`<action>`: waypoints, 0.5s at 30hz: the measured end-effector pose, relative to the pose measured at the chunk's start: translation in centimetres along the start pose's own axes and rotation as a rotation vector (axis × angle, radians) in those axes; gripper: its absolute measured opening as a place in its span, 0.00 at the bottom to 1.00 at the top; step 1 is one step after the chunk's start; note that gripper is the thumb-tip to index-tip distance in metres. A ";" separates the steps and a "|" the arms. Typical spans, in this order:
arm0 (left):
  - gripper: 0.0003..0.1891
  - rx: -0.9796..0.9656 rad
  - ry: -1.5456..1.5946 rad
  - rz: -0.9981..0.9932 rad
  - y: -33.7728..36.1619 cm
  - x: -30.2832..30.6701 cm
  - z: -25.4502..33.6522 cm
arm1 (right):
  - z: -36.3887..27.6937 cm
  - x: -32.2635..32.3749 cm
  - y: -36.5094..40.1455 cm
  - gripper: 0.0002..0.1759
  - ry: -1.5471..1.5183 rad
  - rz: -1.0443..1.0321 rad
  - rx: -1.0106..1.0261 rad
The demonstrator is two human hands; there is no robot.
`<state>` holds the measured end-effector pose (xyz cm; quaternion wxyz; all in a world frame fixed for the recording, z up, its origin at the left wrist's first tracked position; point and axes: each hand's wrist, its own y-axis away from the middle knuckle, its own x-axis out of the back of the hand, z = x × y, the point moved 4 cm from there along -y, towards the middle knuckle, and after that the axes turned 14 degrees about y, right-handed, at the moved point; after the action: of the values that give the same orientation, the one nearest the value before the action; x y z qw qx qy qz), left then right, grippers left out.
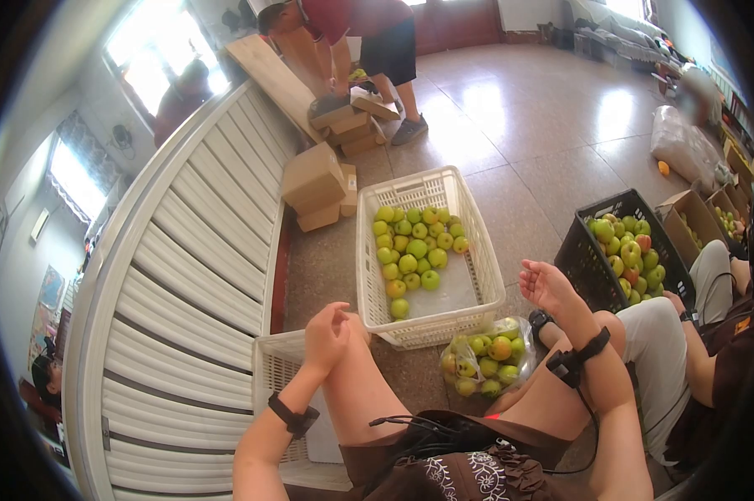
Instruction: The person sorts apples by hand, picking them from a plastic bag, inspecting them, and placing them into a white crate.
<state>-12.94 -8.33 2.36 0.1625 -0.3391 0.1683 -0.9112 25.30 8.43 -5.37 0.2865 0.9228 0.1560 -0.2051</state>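
Observation:
My left hand rests by my left knee, its fingers loosely bent and nothing visible in them. My right hand is raised above my right knee, palm up, fingers loosely curled and apart, holding nothing. Between and beyond my hands stands a white plastic crate with many green apples gathered toward its far and left side; part of its pale floor shows. Below my right hand, a clear plastic bag of green and reddish apples sits on the floor against the crate's near side.
A black crate of apples stands at right, near a seated person's leg. Another white crate is beside my left leg. A slatted white panel borders the left. Cardboard boxes lie ahead, where another person bends over.

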 end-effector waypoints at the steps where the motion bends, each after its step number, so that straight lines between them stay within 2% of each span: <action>1: 0.13 0.006 0.009 0.002 0.0 0.0 0.0 | 0.0 0.0 0.0 0.09 0.005 -0.004 0.001; 15: 0.13 0.008 0.001 0.005 0.0 0.0 0.1 | 0.0 0.2 0.0 0.10 -0.003 -0.005 0.022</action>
<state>-12.90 -8.38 2.41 0.1661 -0.3378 0.1654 -0.9116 25.51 8.46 -5.41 0.2761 0.9251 0.1557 -0.2091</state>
